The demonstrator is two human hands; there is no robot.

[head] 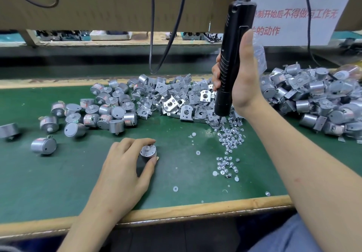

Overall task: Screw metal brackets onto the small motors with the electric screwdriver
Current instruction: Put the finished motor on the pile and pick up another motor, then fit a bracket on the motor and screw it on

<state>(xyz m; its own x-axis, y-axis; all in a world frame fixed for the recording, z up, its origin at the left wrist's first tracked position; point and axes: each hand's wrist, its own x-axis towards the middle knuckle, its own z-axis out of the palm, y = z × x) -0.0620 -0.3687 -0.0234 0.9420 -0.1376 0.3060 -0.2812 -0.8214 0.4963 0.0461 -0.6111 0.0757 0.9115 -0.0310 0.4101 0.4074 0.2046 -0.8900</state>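
My left hand [125, 161] grips a small silver motor [148, 152] on the green mat, shaft end up, thumb and fingers curled round it. My right hand [241, 79] holds the black electric screwdriver [229, 59] upright; its bit tip touches down among the loose screws [229, 136]. A heap of metal brackets [176, 101] lies behind the motor, left of the screwdriver. Several bare motors [101, 110] are scattered at the left.
At the right is a pile of motors with brackets fitted [317, 99]. Small white washers [175, 188] dot the mat. The table's wooden front edge [176, 210] runs below my arms. Black cables [152, 36] hang from above; a paper notice [293, 10] hangs behind.
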